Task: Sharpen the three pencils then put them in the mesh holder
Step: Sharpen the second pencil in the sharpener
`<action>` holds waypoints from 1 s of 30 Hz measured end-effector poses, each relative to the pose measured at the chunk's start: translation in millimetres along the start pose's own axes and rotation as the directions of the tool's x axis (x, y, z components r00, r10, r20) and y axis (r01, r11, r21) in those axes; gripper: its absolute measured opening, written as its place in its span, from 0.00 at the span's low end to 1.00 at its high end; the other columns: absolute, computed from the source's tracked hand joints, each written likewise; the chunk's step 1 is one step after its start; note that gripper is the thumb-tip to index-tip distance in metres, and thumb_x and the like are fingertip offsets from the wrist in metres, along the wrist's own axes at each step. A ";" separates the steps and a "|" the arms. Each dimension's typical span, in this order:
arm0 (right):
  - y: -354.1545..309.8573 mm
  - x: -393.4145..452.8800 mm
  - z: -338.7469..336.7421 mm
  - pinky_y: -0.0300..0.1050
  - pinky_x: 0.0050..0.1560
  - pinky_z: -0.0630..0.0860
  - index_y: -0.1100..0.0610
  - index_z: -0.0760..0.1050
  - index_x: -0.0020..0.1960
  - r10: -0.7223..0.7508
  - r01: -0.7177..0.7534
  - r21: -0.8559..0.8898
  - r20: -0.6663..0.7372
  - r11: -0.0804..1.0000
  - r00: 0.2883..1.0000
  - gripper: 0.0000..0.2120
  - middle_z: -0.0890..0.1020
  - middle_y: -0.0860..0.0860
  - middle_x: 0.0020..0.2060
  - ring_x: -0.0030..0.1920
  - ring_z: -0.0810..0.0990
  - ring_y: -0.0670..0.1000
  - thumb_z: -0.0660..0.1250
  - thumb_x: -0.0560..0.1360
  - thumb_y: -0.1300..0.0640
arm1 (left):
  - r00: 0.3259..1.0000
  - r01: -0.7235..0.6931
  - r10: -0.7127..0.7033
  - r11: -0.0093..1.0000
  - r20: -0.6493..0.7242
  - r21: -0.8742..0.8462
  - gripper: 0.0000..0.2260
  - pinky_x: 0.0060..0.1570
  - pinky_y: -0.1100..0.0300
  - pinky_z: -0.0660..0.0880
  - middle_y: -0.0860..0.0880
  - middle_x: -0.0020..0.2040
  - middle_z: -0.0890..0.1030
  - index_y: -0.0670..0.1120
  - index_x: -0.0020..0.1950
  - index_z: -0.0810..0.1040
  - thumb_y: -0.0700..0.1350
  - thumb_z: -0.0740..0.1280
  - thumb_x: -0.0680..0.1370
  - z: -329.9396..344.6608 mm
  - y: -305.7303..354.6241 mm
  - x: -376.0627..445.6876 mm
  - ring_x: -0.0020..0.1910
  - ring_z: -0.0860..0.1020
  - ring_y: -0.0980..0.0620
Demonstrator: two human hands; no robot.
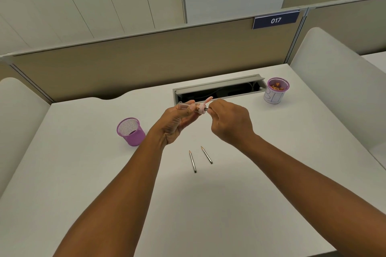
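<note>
Two pencils (200,158) lie below hands (177,120) gripping sharpener (198,108).

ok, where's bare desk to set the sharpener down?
Bare white desk nearest the person, between the forearms below the two short grey pencils. Also bare between the purple mesh holder and the left edge. Crowded at mid-desk: both hands, cable hatch, paper-wrapped purple bin.
</note>
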State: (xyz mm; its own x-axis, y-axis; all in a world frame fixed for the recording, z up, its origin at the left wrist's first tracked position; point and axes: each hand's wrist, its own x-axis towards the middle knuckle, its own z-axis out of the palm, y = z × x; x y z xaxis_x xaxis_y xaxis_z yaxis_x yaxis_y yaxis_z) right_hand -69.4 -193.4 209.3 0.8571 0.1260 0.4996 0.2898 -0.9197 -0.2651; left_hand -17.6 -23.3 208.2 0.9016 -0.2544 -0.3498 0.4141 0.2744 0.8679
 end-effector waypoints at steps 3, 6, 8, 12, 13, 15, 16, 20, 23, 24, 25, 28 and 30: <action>-5.0 0.3 -2.8 0.34 0.27 0.51 0.57 0.77 0.40 0.042 -0.042 0.015 -0.017 0.999 0.999 0.07 0.78 0.52 0.30 0.27 0.66 0.49 0.62 0.74 0.58 | 1.000 -0.005 0.005 1.000 0.008 0.012 0.06 0.54 0.56 0.80 0.49 0.56 0.82 0.39 0.53 0.80 0.36 0.69 0.77 0.2 -1.8 0.0 0.51 0.84 0.45; -13.1 8.4 -10.7 0.40 0.31 0.61 0.57 0.78 0.46 0.203 -0.200 -0.031 0.190 0.979 0.961 0.10 0.80 0.54 0.36 0.33 0.72 0.52 0.59 0.78 0.57 | 0.999 -0.002 0.001 1.000 0.035 0.026 0.11 0.55 0.56 0.81 0.51 0.51 0.85 0.37 0.60 0.78 0.35 0.68 0.77 -0.5 -2.7 -2.0 0.50 0.85 0.47; -16.5 19.6 -17.8 0.42 0.35 0.65 0.57 0.78 0.49 0.420 -0.495 0.086 0.417 0.864 0.806 0.11 0.79 0.53 0.39 0.39 0.74 0.53 0.58 0.78 0.56 | 0.998 0.003 -0.006 0.999 0.056 0.047 0.14 0.55 0.57 0.81 0.54 0.44 0.87 0.35 0.63 0.76 0.35 0.68 0.78 -0.7 -3.8 -4.6 0.48 0.85 0.49; -16.6 30.7 -28.4 0.40 0.30 0.62 0.61 0.76 0.43 0.511 -0.869 0.244 0.728 0.430 0.457 0.10 0.70 0.53 0.33 0.31 0.65 0.48 0.59 0.78 0.57 | 0.998 -0.004 0.000 0.998 0.069 0.064 0.15 0.52 0.59 0.81 0.56 0.42 0.87 0.35 0.64 0.75 0.34 0.67 0.78 -0.8 -4.9 -9.0 0.47 0.85 0.49; -15.9 30.5 -28.7 0.40 0.29 0.62 0.61 0.76 0.43 0.504 -0.874 0.239 0.740 0.422 0.446 0.11 0.70 0.53 0.32 0.31 0.64 0.48 0.58 0.79 0.57 | 0.998 -0.004 0.000 0.999 0.065 0.054 0.15 0.53 0.59 0.81 0.56 0.42 0.87 0.35 0.64 0.75 0.34 0.67 0.77 -1.5 -5.2 -8.5 0.48 0.85 0.48; -15.1 27.9 -28.0 0.40 0.30 0.63 0.61 0.76 0.44 0.500 -0.861 0.238 0.731 0.450 0.464 0.12 0.70 0.53 0.33 0.31 0.65 0.48 0.58 0.79 0.56 | 0.999 -0.003 0.001 0.999 0.049 0.032 0.16 0.55 0.57 0.80 0.55 0.42 0.87 0.35 0.65 0.75 0.34 0.67 0.77 -3.2 -5.9 -8.5 0.50 0.84 0.47; -14.5 27.0 -27.2 0.40 0.31 0.63 0.61 0.76 0.44 0.500 -0.848 0.241 0.719 0.472 0.482 0.12 0.70 0.53 0.33 0.32 0.65 0.48 0.58 0.79 0.56 | 0.999 0.000 -0.001 1.000 0.039 0.023 0.16 0.56 0.57 0.80 0.54 0.42 0.87 0.35 0.65 0.75 0.34 0.68 0.77 -4.6 -6.2 -8.7 0.50 0.84 0.47; -6.2 20.9 -22.9 0.41 0.34 0.65 0.59 0.76 0.43 0.460 -0.775 0.270 0.677 0.571 0.574 0.15 0.73 0.54 0.37 0.36 0.68 0.50 0.56 0.80 0.54 | 1.000 0.007 -0.006 0.999 0.008 -0.034 0.14 0.56 0.55 0.80 0.50 0.45 0.87 0.37 0.63 0.76 0.34 0.68 0.77 -10.8 -8.2 -7.7 0.51 0.84 0.45; -1.6 16.1 -20.2 0.40 0.36 0.66 0.56 0.75 0.40 0.428 -0.737 0.303 0.657 0.604 0.621 0.16 0.75 0.51 0.38 0.37 0.70 0.48 0.55 0.80 0.53 | 1.000 0.017 -0.019 0.995 -0.024 -0.094 0.10 0.54 0.54 0.80 0.45 0.51 0.85 0.39 0.58 0.79 0.34 0.68 0.77 -14.9 -10.6 -5.4 0.52 0.84 0.44; -0.6 14.3 -18.5 0.40 0.37 0.66 0.55 0.75 0.40 0.418 -0.730 0.315 0.654 0.607 0.631 0.15 0.75 0.50 0.38 0.38 0.70 0.48 0.55 0.80 0.53 | 0.999 0.019 -0.023 0.994 -0.030 -0.109 0.10 0.54 0.54 0.81 0.44 0.51 0.85 0.40 0.57 0.79 0.34 0.68 0.77 -15.9 -11.8 -4.9 0.52 0.84 0.44; 0.6 12.3 -16.0 0.40 0.37 0.66 0.55 0.75 0.42 0.412 -0.729 0.324 0.656 0.604 0.633 0.14 0.75 0.50 0.39 0.38 0.70 0.47 0.55 0.80 0.53 | 0.999 0.022 -0.026 0.992 -0.035 -0.121 0.10 0.54 0.54 0.81 0.43 0.50 0.86 0.41 0.57 0.79 0.34 0.68 0.77 -16.8 -13.1 -4.6 0.52 0.84 0.44; 4.4 4.9 -4.9 0.41 0.39 0.67 0.56 0.74 0.49 0.413 -0.751 0.336 0.672 0.569 0.614 0.12 0.76 0.51 0.43 0.39 0.70 0.47 0.55 0.81 0.52 | 0.998 0.025 -0.033 0.988 -0.052 -0.152 0.11 0.55 0.53 0.79 0.42 0.50 0.86 0.42 0.59 0.79 0.35 0.68 0.77 -21.3 -15.6 -3.8 0.52 0.84 0.44; 6.6 -0.1 4.0 0.41 0.41 0.69 0.56 0.74 0.52 0.429 -0.773 0.334 0.681 0.540 0.594 0.11 0.77 0.51 0.46 0.41 0.71 0.48 0.56 0.80 0.52 | 0.998 0.020 -0.029 0.983 -0.051 -0.180 0.13 0.55 0.54 0.79 0.42 0.51 0.86 0.42 0.62 0.77 0.35 0.68 0.77 -24.4 -17.4 -3.2 0.53 0.84 0.44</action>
State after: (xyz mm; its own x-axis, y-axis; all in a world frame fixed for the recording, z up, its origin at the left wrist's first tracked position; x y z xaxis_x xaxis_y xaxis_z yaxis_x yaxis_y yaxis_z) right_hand -65.9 -198.0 204.1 0.9233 -0.0667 -0.3783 -0.3636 -0.4695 -0.8046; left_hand -24.7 -4.6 185.5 0.8943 -0.2144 -0.3927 0.4474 0.4321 0.7830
